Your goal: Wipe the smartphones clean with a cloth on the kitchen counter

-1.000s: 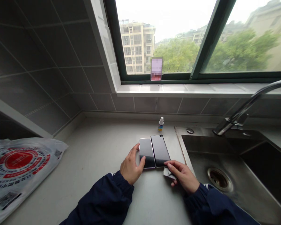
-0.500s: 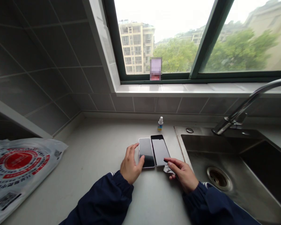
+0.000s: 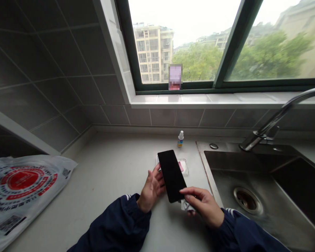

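Observation:
A black phone (image 3: 171,175) is raised off the grey countertop (image 3: 112,175) and tilted, screen up. My left hand (image 3: 152,187) grips its left edge, fingers curled round it. At the phone's lower right corner my right hand (image 3: 203,204) pinches it, with a crumpled white cloth (image 3: 185,205) tucked under the fingers. Behind the phone lies a clear flat piece with a pink patch (image 3: 182,166). A white edge of a second phone (image 3: 158,159) peeks out at the left, mostly hidden.
A small spray bottle (image 3: 180,139) stands by the back wall. The steel sink (image 3: 252,196) with its tap (image 3: 275,119) lies to the right. A white plastic bag with red print (image 3: 21,189) rests at the left.
Two phones lay side by side under my hands. Now both hands have picked up a black phone and swung it diagonal, uncovering a clear piece with a pink patch.

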Available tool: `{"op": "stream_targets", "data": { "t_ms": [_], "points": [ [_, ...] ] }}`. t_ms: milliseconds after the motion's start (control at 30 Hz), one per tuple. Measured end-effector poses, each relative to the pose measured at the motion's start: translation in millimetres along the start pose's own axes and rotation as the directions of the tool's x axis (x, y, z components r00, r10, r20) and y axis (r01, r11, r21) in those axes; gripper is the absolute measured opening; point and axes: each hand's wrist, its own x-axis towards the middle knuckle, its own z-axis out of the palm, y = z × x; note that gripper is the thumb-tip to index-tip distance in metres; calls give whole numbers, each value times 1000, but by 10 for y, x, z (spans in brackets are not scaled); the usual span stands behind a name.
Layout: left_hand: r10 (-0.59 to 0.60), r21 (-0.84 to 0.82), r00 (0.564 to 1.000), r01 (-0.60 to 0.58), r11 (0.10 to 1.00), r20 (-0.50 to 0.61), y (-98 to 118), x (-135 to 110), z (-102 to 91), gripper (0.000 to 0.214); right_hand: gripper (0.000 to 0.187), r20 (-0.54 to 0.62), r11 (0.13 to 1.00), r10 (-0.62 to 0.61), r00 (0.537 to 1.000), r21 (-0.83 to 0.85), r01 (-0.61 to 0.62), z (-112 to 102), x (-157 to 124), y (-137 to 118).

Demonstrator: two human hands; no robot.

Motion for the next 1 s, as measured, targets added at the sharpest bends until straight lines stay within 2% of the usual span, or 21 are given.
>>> {"op": "stream_targets", "data": {
  "t_ms": [67, 133, 367, 467, 533, 600, 700, 767, 867, 1000],
  "points": [
    [16, -170, 999, -8, 985, 42, -74, -23, 37, 69, 43, 64, 1000, 6, 998, -26, -5, 46, -39, 23],
    [-74, -241, 990, 103, 965, 123, -122, -57, 77, 74, 43, 123, 999, 10, 992, -52, -4, 71, -65, 48],
    [-274, -243, 953, 297, 923, 126, -98, -130, 123, 91, 34, 228, 987, -34, 973, -145, 69, 8, -121, -27],
    [-292, -255, 943, 326, 910, 160, -90, -127, 107, 94, 33, 296, 977, -61, 953, -177, 118, -47, -105, -145],
    [-290, -254, 942, 326, 911, 170, -87, -120, 101, 95, 33, 300, 980, -54, 952, -168, 109, -84, -69, -208],
    [-251, -250, 954, 286, 925, 165, -86, -115, 105, 93, 36, 238, 992, -44, 970, -106, 71, -122, -24, -246],
    [-180, -256, 965, 226, 940, 188, -101, -119, 121, 91, 45, -7, 993, -22, 1000, 119, 23, -176, 33, -274],
    [-176, -263, 960, 232, 936, 220, -124, -125, 128, 93, 51, -149, 971, -6, 989, 237, 41, -202, 51, -282],
    [-204, -266, 942, 275, 924, 265, -163, -129, 123, 94, 51, -176, 960, -24, 984, 271, 72, -204, 51, -266],
    [-200, -253, 929, 284, 925, 313, -186, -119, 109, 93, 51, -93, 958, -59, 994, 275, 83, -143, 40, -177]
  ]
}}
